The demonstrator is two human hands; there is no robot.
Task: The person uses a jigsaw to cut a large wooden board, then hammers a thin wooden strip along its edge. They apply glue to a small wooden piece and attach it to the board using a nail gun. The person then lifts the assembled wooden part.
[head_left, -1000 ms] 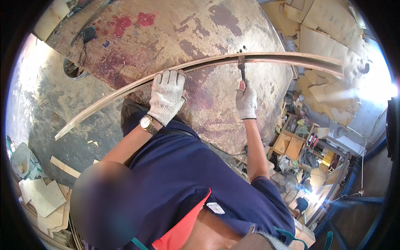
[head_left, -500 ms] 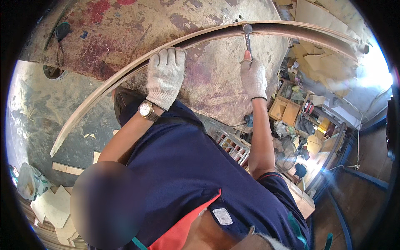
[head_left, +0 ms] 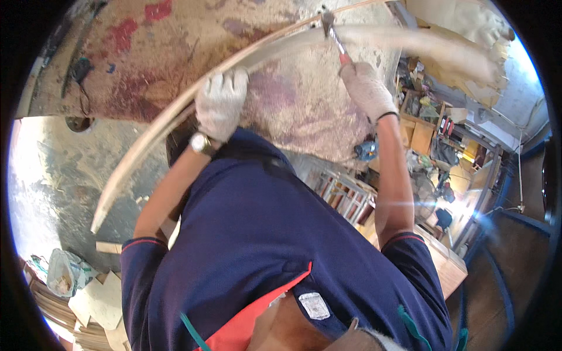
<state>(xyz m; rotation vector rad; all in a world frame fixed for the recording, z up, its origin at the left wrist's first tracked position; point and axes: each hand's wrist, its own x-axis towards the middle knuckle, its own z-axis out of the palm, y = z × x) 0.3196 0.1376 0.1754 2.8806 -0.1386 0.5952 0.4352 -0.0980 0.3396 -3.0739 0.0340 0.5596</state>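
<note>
A long curved wooden strip (head_left: 146, 136) arcs across the worn bench from lower left to the top. My left hand (head_left: 221, 99), in a white knit glove, has its fingers curled over that strip near the bench edge. A hammer (head_left: 335, 41) with a metal head and red grip is in my gloved right hand (head_left: 366, 88). Its head is close to the curved strip near the top; whether they touch I cannot tell. Right of the hammer, a second curved wooden piece (head_left: 433, 45) is smeared by motion and sits apart from the strip.
The paint-stained bench (head_left: 281, 128) carries a small dark tool with a cord (head_left: 81, 69) at left. A blue tool (head_left: 366, 151) lies by its right edge. Cluttered shelving (head_left: 421, 137) stands at right. Lower left are a plastic bag (head_left: 65, 272) and wood offcuts (head_left: 102, 301).
The hammer has shifted up and left and now leans. To its right, the curved pieces have spread apart, one blurred. My left hand keeps its grip; the whole view has shifted.
</note>
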